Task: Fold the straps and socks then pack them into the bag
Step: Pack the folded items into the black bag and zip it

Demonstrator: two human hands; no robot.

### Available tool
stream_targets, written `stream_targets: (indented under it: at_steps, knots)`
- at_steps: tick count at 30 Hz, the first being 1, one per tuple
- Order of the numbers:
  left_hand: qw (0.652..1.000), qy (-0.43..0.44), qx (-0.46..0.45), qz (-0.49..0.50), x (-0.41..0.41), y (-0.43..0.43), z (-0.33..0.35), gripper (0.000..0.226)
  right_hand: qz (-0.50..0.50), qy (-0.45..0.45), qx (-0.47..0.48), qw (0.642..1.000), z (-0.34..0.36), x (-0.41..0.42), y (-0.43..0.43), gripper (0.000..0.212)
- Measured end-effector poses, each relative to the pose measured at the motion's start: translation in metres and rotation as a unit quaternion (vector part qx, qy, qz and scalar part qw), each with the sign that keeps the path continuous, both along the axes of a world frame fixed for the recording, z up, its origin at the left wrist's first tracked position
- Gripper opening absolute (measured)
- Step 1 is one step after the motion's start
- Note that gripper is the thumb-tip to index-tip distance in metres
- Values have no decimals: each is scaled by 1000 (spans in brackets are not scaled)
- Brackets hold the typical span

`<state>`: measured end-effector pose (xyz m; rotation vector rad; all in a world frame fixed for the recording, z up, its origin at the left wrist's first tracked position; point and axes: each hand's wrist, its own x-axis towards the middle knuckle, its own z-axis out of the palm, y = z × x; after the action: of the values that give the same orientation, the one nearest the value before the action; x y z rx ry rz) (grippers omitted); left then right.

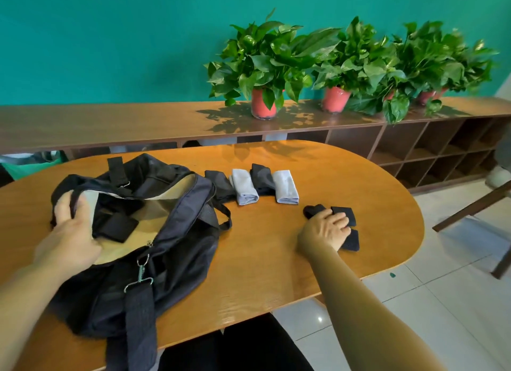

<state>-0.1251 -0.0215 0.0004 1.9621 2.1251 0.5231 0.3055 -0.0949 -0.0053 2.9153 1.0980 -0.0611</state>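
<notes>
Bag (177,232) is a black duffel slumped on the left half of the wooden table (276,254), unzipped and gaping so the tan lining shows. The left hand (70,227) has hold of its far-left rim, fingers curled over the edge and into the opening, so that's a proper grip. Inside, just right of that hand, one folded strap (119,227) lies flat on the lining (black, so it nearly vanishes against the fabric). On the near side a shoulder strap (138,315) runs off toward the table edge, hooked on by a metal clip (141,271). Moving right, the socks sit folded in a row toward the back: first black sock (219,184) right up against the duffel, first grey sock (244,187), second black sock (261,178), second grey sock (286,187), each touching the next. Further right and nearer, apart from the socks, there's a little heap of black straps (343,211). The right hand (326,228) lies palm down on top of it, fingers loosely bent over the pieces. Honestly can't tell if it's pinching any or just resting there. Behind the table a long shelf (110,122) carries potted plants (265,66) against a teal wall.
</notes>
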Motion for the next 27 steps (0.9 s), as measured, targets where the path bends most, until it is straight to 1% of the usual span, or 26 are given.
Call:
stream_targets:
  at_steps: [1, 4, 5, 8, 11, 14, 17, 18, 19, 20, 22, 24, 26, 27]
  knots:
    - [1000, -2, -8, 2, 1, -1, 2, 92, -8, 9, -2, 1000, -3, 3, 1, 68]
    - [1000, 5, -24, 8, 3, -3, 7, 96, -8, 20, 1, 1000, -5, 8, 1, 47]
    - [999, 8, -30, 9, 4, -5, 9, 96, -4, 24, 1, 1000, -4, 9, 2, 43]
    - [999, 19, -44, 16, 6, -9, 16, 92, -4, 26, 10, 1000, 1, 9, 1, 39]
    - [998, 37, -56, 20, 9, -14, 25, 92, -9, 26, 46, 999, 13, 8, -3, 34]
    - [996, 56, -60, 20, 10, -16, 30, 93, 18, 14, 104, 994, 40, -11, -8, 24]
    - [996, 67, -57, 21, 7, -17, 33, 94, 115, -22, 174, 978, 67, -58, -12, 17]
    - [996, 70, -49, 18, 5, -19, 35, 91, 162, -40, 213, 963, 74, -80, -13, 14]
    - [997, 75, -33, 14, 3, -21, 38, 86, 215, -50, 264, 939, 78, -103, -15, 13]
    - [997, 79, -11, 7, 1, -23, 42, 80, 265, -38, 305, 914, 81, -128, -17, 14]
    - [994, 97, 41, -12, -5, -23, 47, 68, 374, -33, 346, 860, 83, -172, -14, 18]
    - [983, 153, 93, -40, -14, -18, 49, 60, 457, -38, 316, 831, 73, -209, -4, 20]
    - [965, 209, 135, -79, -22, -12, 49, 48, 507, -29, 244, 826, 64, -243, 5, 34]
    - [959, 225, 139, -98, -24, -8, 51, 42, 519, -29, 209, 828, 54, -256, 12, 40]
